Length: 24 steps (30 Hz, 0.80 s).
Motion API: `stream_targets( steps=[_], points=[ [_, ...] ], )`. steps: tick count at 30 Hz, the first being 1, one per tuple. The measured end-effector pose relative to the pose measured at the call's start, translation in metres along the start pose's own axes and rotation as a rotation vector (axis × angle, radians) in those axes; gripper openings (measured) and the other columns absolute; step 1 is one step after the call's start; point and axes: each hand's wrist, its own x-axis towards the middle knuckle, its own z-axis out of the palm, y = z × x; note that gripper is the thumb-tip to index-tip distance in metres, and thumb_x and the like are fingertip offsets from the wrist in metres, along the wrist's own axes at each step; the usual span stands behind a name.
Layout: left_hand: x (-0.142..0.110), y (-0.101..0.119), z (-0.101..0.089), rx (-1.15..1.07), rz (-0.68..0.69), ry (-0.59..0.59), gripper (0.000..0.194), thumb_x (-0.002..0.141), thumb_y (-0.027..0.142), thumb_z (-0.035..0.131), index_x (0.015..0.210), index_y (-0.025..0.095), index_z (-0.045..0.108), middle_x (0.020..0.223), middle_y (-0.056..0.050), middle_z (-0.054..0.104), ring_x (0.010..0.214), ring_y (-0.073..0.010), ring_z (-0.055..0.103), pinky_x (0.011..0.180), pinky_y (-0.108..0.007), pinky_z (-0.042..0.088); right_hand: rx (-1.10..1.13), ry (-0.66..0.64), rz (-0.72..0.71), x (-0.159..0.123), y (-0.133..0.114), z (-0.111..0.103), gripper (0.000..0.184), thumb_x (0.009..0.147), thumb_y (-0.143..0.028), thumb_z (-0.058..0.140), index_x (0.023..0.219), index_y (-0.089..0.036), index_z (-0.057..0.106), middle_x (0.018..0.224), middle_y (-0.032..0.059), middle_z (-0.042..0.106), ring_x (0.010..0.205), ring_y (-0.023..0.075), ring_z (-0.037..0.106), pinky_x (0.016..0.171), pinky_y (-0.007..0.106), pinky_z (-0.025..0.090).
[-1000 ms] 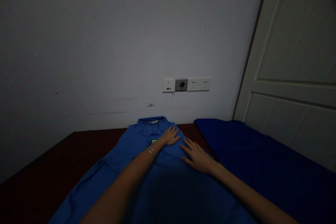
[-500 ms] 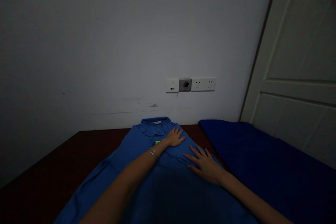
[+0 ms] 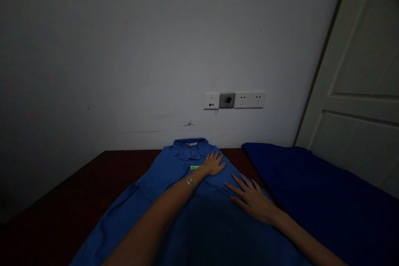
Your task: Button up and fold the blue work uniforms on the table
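Note:
A blue collared shirt (image 3: pixel 162 176) lies spread out, its collar toward the wall and a white label inside the neck. My left hand (image 3: pixel 213 163) rests flat on the shirt's upper right part, just below the collar, fingers spread; bracelets circle that wrist. Lower and further right, my right hand (image 3: pixel 254 199) lies on the cloth near the shirt's right edge, its fingers stretched apart. Both hands are open and touch the fabric. A yellow-green strip (image 3: pixel 195 167) on the chest shows beside my left wrist. My forearms cover part of the shirt's front.
Under the shirt is a dark red-brown surface (image 3: pixel 102 178). Darker blue cloth (image 3: pixel 311 191) lies along the right side. Behind stands a pale wall (image 3: pixel 140 50) with a row of sockets (image 3: pixel 249 100). A white panelled door (image 3: pixel 358 91) is at the right.
The whole view has shifted slightly, so the shirt, sockets and hands sit a little further right. Both hands keep their places on the shirt.

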Motion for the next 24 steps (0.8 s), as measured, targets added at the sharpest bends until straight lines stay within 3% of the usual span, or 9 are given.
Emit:
stream_targets(
  steps=[5,8,13,16,20,24],
  points=[
    [-0.018,0.006,-0.009,0.177,0.09,0.219,0.047,0.09,0.035,0.029,0.128,0.011,0.042,0.139,-0.016,0.037,0.129,-0.0277,0.03,0.104,-0.044,0.025,-0.008,-0.018,0.008,0.0,0.001,0.0,0.051,0.087,-0.06,0.025,0.135,-0.046,0.027,0.148,0.0014,0.022,0.134,0.0325,0.017,0.101,0.062,0.018],
    [-0.04,0.007,-0.022,0.25,0.162,0.25,0.04,0.089,0.033,0.035,0.119,0.012,0.049,0.133,-0.015,0.043,0.125,-0.0261,0.036,0.102,-0.041,0.029,-0.02,-0.01,0.003,0.001,0.001,0.0,0.05,0.087,-0.06,0.024,0.135,-0.045,0.029,0.148,0.0005,0.022,0.134,0.0318,0.018,0.101,0.06,0.02],
    [-0.091,-0.005,-0.06,0.358,0.315,0.211,0.033,0.088,0.032,0.039,0.107,0.012,0.056,0.127,-0.014,0.048,0.116,-0.0252,0.043,0.096,-0.038,0.033,-0.089,0.136,-0.022,-0.008,-0.005,-0.006,0.05,0.088,-0.052,0.031,0.133,-0.031,0.041,0.139,0.0057,0.041,0.129,0.0288,0.031,0.103,0.055,0.023],
    [-0.127,-0.02,-0.081,0.393,0.334,0.149,0.029,0.086,0.031,0.041,0.098,0.013,0.06,0.117,-0.014,0.054,0.106,-0.0241,0.049,0.09,-0.037,0.036,-0.115,0.212,-0.078,-0.026,-0.014,-0.014,0.044,0.089,-0.043,0.035,0.127,-0.025,0.049,0.13,0.0073,0.05,0.123,0.0254,0.039,0.102,0.049,0.028],
    [-0.179,-0.041,-0.103,0.418,0.276,0.067,0.026,0.084,0.03,0.044,0.094,0.013,0.061,0.104,-0.013,0.059,0.099,-0.024,0.051,0.087,-0.036,0.038,-0.13,0.216,-0.126,-0.066,-0.03,-0.031,0.039,0.087,-0.035,0.041,0.123,-0.024,0.052,0.124,0.0075,0.054,0.118,0.0244,0.045,0.097,0.045,0.037],
    [-0.241,-0.056,-0.121,0.405,0.202,-0.036,0.023,0.083,0.027,0.045,0.092,0.014,0.061,0.098,-0.011,0.06,0.094,-0.0221,0.054,0.082,-0.033,0.042,-0.106,0.151,-0.196,-0.119,-0.042,-0.047,0.033,0.086,-0.024,0.04,0.113,-0.025,0.059,0.111,0.0053,0.061,0.103,0.0182,0.056,0.087,0.033,0.047]
  ],
)
